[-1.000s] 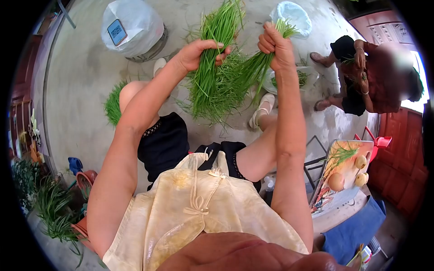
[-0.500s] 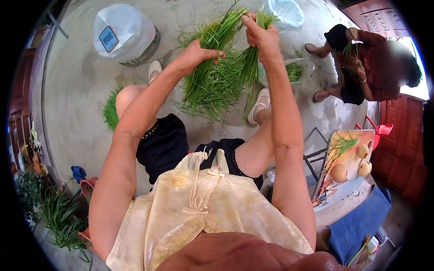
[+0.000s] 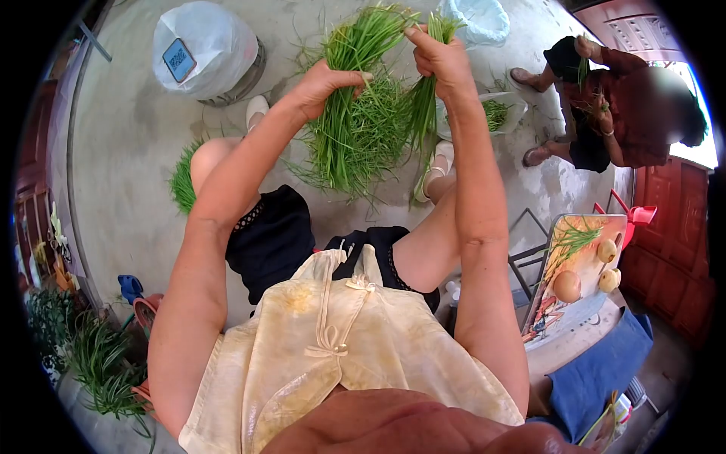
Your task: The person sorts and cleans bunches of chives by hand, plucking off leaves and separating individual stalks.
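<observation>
My left hand (image 3: 327, 87) is closed round a thick bunch of chives (image 3: 354, 53), its thumb lying across the blades and its fingers mostly hidden behind them. A smaller bunch of chives (image 3: 422, 110) hangs from my right hand (image 3: 442, 62), tips downward. The right thumb and forefinger pinch at the ends of the left bunch; exactly which stalks they grip I cannot make out. Beneath both hands a loose heap of chives (image 3: 382, 129) is spread on the concrete floor (image 3: 136, 181) between my feet.
A bagged bin (image 3: 204, 49) with a phone (image 3: 179, 60) on top stands at upper left. Pale blue bag (image 3: 484, 23) and clear bag of greens (image 3: 495, 117) lie beyond my right hand. A co-worker (image 3: 635, 106) sits at right, holding greens. A picture-topped stool (image 3: 578, 265) stands nearer.
The left bunch has fanned out and its blades hang lower over the heap. My hands stay nearly in place. The co-worker's upper hand has shifted up a little.
</observation>
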A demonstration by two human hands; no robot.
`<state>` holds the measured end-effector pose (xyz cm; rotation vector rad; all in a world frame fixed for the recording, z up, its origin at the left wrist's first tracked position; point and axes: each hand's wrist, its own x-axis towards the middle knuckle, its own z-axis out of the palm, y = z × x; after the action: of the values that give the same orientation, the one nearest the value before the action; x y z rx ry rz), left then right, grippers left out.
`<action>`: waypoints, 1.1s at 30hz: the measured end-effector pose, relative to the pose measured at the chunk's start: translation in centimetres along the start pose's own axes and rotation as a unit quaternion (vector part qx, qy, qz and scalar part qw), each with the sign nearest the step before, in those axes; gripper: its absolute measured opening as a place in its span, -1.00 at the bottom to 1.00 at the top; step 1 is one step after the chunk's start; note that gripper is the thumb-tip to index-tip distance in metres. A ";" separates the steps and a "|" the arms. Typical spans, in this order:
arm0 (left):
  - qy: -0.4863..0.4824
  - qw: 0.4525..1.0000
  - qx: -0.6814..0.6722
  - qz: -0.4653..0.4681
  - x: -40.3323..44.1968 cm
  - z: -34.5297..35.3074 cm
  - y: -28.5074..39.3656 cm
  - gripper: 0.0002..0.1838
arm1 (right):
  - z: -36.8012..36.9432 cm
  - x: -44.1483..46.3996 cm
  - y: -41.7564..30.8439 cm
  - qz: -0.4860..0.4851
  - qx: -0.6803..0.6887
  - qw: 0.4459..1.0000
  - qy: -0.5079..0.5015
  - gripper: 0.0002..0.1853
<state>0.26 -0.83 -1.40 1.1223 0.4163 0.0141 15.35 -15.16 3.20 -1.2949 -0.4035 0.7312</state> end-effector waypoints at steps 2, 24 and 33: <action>-0.015 0.999 -0.047 -0.023 -0.1 -0.1 0.1 -0.78 | -0.4 0.1 -0.1 -0.007 -0.008 1.000 0.010 -0.84; 0.097 0.990 -0.064 -0.076 -1.7 -9.2 -1.8 -0.87 | -10.8 0.8 -3.2 -0.138 -0.034 0.961 0.238 -0.83; -0.012 0.965 -0.257 -0.047 -0.5 -5.8 0.1 -0.83 | -3.1 0.4 -0.4 0.040 -0.064 0.997 -0.009 -0.83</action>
<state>-2.05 4.14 -3.24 0.5901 0.4131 0.0229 17.80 -17.14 2.78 -1.4331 -0.4194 0.7949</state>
